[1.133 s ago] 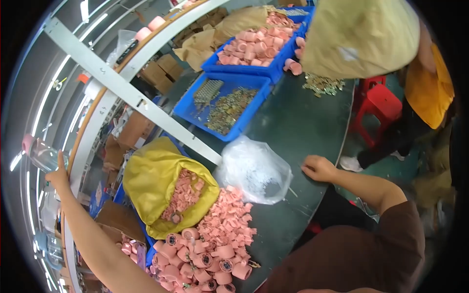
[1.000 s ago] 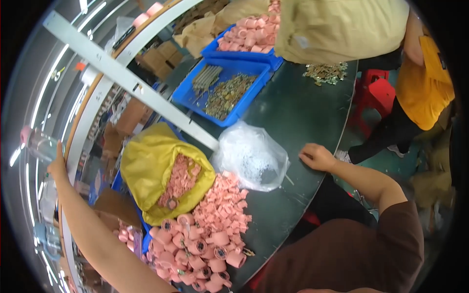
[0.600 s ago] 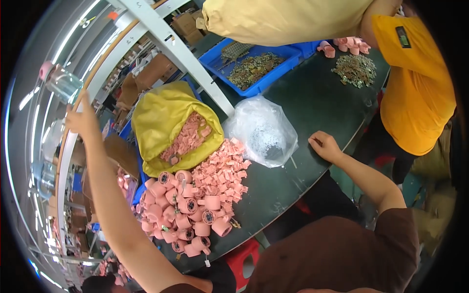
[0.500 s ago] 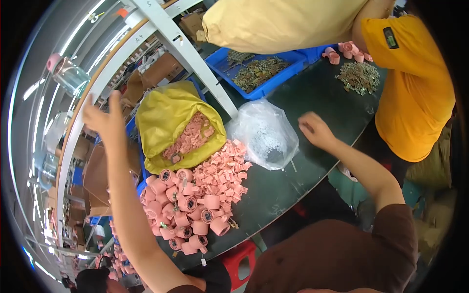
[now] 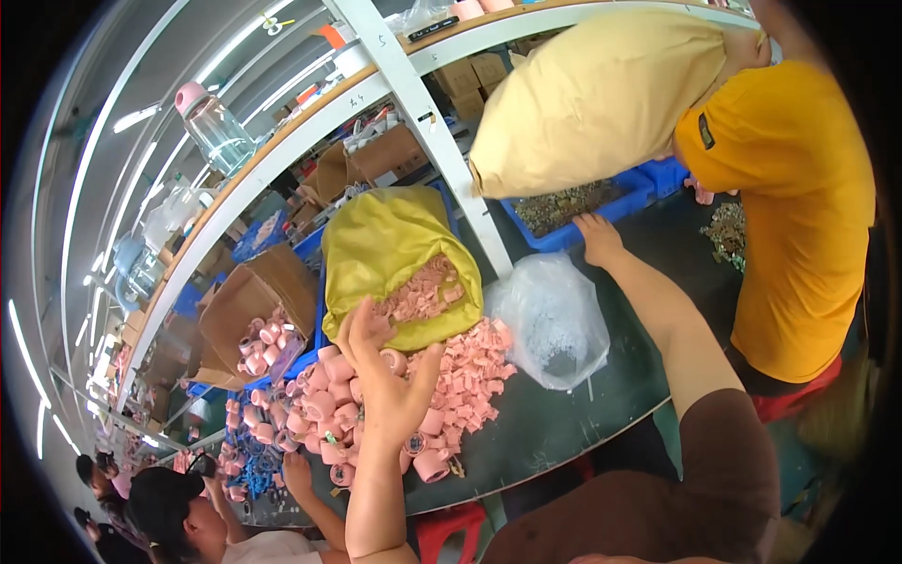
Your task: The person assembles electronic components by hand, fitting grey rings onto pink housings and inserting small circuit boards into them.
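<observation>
The step in hand looks like a reach with nothing yet grasped: the person's left hand (image 5: 393, 399) is empty, thumb and fingers spread wide in front of the pink cups (image 5: 319, 406) and the mouth of the yellow bag (image 5: 385, 230). Whether it touches any cup cannot be told. The cups lie heaped on the table (image 5: 554, 434), with smaller pink pieces (image 5: 472, 371) beside them, spilling at the bag's mouth. The right hand (image 5: 601, 242) is at the near edge of the blue tray (image 5: 545, 239), just beyond the clear bag (image 5: 554, 324); its fingers point forward, but whether they grip the edge is unclear. Picking up a cup would call for lowering the left hand and narrowing its fingers. About a second ago the left hand was at the bottle (image 5: 216, 132), which now stands free on the shelf (image 5: 258, 169), and the right hand was nearer the table's front edge. A co-worker's tan sack (image 5: 583, 103) now hangs over the tray.
</observation>
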Action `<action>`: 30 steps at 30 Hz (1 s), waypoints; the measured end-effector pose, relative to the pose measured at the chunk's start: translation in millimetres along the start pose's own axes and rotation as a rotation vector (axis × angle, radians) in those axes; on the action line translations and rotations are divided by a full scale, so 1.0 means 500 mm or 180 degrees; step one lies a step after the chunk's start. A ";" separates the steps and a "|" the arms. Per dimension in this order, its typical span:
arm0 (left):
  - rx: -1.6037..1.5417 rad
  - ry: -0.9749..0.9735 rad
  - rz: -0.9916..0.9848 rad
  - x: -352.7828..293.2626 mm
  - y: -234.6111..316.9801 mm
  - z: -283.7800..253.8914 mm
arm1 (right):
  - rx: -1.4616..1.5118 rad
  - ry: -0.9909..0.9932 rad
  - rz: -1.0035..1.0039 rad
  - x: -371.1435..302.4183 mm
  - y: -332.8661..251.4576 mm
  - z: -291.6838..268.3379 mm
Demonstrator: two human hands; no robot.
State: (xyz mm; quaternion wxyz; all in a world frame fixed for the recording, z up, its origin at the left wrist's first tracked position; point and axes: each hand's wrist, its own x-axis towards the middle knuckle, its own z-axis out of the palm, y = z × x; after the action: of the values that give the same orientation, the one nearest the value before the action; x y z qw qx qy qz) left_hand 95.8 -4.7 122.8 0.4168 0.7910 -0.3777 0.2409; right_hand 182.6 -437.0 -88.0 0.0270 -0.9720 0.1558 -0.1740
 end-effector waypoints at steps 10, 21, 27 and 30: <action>-0.0894 0.0314 -0.0843 -0.150 -0.028 0.035 | 0.0373 0.0010 0.0153 0.003 -0.009 -0.017; -0.1117 0.0538 -0.2139 -0.384 -0.093 0.048 | 0.0058 -0.0070 0.0159 0.004 -0.027 -0.020; -0.1382 0.0598 -0.2334 -0.416 -0.084 0.031 | -0.0139 -0.0407 0.0241 0.010 -0.044 -0.031; -0.1400 0.0554 -0.2372 -0.424 -0.093 0.023 | -0.0234 -0.0436 0.0263 0.005 -0.046 -0.035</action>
State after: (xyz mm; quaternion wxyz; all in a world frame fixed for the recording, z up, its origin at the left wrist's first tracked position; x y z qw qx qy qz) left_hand 6.9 87.0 -53.0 0.6639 0.7424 -0.0725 0.0537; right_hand 185.3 -416.0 -68.1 0.0090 -0.9747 0.1998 -0.1000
